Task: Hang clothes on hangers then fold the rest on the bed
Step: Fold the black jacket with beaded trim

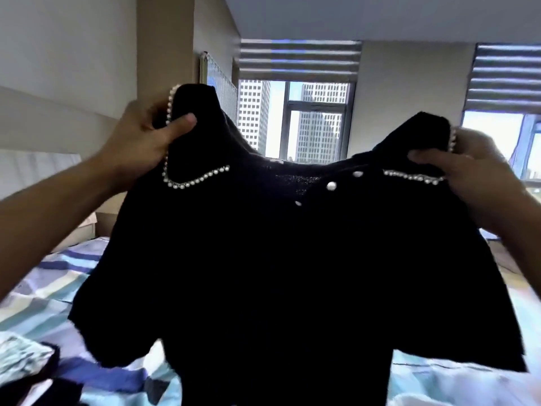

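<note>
Top point(278, 273) in left grip point(140, 139), right grip point(474, 171)

Ahead I see a dark-framed window point(316, 121) in the far wall, its striped blind point(298, 58) drawn part way down. Through the glass stand pale towers point(253, 112). A second window point(494, 136) sits at the right edge of my view, under its own blind point(506, 74). On the left wall, just beside the first window, hangs a white wire grid point(221, 80). Low by that wall I make out a cardboard box point(102, 221), partly hidden. The ceiling point(380, 16) is plain white.
</note>
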The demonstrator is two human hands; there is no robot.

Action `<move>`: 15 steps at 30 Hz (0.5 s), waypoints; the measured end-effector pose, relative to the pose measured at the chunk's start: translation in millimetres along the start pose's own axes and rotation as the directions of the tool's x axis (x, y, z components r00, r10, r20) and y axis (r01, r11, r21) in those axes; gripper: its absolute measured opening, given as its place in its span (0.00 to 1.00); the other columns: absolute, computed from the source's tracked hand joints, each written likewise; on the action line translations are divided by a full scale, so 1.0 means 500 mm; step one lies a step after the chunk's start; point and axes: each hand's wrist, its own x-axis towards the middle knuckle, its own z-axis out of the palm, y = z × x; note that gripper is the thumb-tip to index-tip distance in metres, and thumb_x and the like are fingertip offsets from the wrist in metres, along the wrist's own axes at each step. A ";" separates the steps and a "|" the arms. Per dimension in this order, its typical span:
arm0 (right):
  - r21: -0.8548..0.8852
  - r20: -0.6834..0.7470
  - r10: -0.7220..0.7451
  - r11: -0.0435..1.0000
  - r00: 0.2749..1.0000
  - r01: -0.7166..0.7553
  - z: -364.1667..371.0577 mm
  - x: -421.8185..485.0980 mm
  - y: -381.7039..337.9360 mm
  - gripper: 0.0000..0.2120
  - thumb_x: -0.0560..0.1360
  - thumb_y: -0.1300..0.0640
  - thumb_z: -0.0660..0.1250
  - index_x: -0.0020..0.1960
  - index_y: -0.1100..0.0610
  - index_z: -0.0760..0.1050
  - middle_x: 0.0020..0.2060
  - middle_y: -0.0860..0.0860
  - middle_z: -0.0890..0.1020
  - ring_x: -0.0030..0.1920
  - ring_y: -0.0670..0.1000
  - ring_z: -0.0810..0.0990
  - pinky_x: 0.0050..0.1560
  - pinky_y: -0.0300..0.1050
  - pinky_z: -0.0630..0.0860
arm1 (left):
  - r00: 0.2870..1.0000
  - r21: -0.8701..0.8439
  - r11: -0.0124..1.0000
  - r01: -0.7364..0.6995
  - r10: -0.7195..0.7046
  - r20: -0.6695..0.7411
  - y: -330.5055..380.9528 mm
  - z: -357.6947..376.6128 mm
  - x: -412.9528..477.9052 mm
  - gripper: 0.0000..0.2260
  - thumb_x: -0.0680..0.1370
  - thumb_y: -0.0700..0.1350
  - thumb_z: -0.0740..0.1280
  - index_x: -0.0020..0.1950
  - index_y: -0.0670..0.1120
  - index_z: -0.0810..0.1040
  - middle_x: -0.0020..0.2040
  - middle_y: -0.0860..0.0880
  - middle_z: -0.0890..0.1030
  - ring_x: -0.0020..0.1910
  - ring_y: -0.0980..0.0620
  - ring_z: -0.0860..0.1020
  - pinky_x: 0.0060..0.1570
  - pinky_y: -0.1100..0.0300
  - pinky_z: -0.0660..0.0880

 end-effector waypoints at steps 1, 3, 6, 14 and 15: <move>0.004 0.055 0.054 0.999 0.997 -0.054 -0.001 -0.003 0.010 0.07 0.74 0.66 0.70 0.48 0.57 0.82 0.40 0.49 0.87 0.39 0.47 0.84 0.45 0.41 0.80 | 0.998 -0.017 0.999 0.031 -0.030 0.054 -0.012 0.004 -0.007 0.13 0.80 0.39 0.66 0.60 0.55 0.80 0.50 0.61 0.85 0.50 0.62 0.81 0.55 0.66 0.76; 0.005 0.190 0.206 0.977 0.960 -0.211 0.001 -0.023 0.062 0.08 0.74 0.66 0.69 0.52 0.60 0.82 0.44 0.55 0.87 0.39 0.52 0.85 0.42 0.43 0.82 | 0.974 -0.050 0.987 0.153 -0.142 0.176 -0.060 0.022 -0.043 0.13 0.79 0.41 0.66 0.61 0.54 0.80 0.52 0.57 0.85 0.50 0.60 0.82 0.51 0.68 0.77; -0.109 0.415 0.427 0.900 0.803 -0.422 0.021 -0.080 0.178 0.10 0.71 0.66 0.69 0.52 0.64 0.82 0.45 0.60 0.86 0.38 0.53 0.85 0.35 0.40 0.82 | 0.835 -0.039 0.908 0.417 -0.366 0.412 -0.168 0.053 -0.137 0.13 0.76 0.42 0.66 0.60 0.49 0.81 0.52 0.53 0.86 0.48 0.58 0.84 0.46 0.68 0.78; -0.554 0.277 0.624 0.725 0.731 -0.408 0.204 -0.193 0.604 0.17 0.76 0.67 0.69 0.64 0.60 0.75 0.45 0.58 0.81 0.34 0.45 0.79 0.38 0.42 0.75 | 0.657 0.781 0.574 0.246 -0.691 0.301 -0.511 0.221 -0.329 0.19 0.78 0.52 0.70 0.67 0.48 0.75 0.65 0.42 0.78 0.61 0.44 0.76 0.61 0.50 0.72; -0.599 0.231 0.612 0.702 0.756 -0.385 0.225 -0.207 0.634 0.25 0.76 0.64 0.71 0.71 0.60 0.69 0.52 0.59 0.80 0.43 0.49 0.81 0.46 0.46 0.76 | 0.671 0.861 0.468 0.201 -0.706 0.227 -0.526 0.246 -0.340 0.26 0.77 0.56 0.70 0.72 0.48 0.70 0.70 0.40 0.73 0.68 0.40 0.71 0.66 0.47 0.69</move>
